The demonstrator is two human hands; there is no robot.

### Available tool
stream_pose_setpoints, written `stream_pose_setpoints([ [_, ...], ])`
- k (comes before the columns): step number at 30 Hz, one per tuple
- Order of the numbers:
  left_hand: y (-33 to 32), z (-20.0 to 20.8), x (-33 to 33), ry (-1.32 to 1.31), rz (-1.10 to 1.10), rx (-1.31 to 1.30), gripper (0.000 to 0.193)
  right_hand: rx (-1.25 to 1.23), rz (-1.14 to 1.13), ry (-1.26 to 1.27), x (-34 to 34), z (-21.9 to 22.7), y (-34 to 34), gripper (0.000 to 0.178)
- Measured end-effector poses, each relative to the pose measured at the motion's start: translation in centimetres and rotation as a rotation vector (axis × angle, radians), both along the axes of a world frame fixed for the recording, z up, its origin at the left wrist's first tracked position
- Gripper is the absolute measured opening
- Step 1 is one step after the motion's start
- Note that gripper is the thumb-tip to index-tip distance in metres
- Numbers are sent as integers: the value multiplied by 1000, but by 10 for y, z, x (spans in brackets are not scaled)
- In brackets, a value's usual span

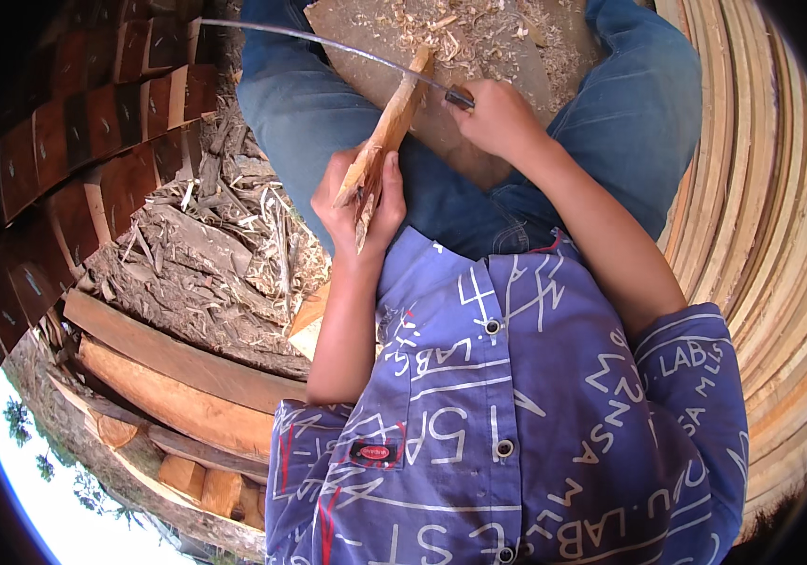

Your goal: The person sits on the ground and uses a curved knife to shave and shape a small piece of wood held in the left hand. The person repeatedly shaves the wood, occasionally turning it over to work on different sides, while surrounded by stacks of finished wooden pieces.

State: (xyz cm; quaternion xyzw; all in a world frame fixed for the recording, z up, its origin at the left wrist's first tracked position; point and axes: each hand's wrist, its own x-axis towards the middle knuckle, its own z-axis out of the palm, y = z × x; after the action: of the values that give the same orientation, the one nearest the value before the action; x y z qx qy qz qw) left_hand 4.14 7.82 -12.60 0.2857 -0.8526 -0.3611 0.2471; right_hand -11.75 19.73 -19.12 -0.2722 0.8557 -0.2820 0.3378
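In my left hand (331, 196) is a split wooden stick (392, 127), the fingers closed around its lower part. Its near end is jagged and splintered, while the far end narrows. The dark handle of a long, thin-bladed machete (337, 43) sits in my closed right hand (502, 121). Its blade runs away to the upper left and crosses the stick close to the far end. Pale wood shavings (479, 42) lie beyond the stick, between my knees, on a flat brown surface (356, 28).
Long pale planks (742, 198) are stacked on the right. Rows of reddish-brown wood pieces (50, 141) rise at the left. Bark and wood scraps (206, 254) cover the ground beside my left leg, with cut timbers (177, 386) at the lower left.
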Motion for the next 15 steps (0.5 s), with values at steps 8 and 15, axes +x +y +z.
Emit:
stream_pose_setpoints([
  [8,-1,-6,4,22,16,10,13,-65,118,78,12,28,-8,22],
  [15,0,-4,2,17,9,-11,14,-1,12,77,0,-8,3,23],
])
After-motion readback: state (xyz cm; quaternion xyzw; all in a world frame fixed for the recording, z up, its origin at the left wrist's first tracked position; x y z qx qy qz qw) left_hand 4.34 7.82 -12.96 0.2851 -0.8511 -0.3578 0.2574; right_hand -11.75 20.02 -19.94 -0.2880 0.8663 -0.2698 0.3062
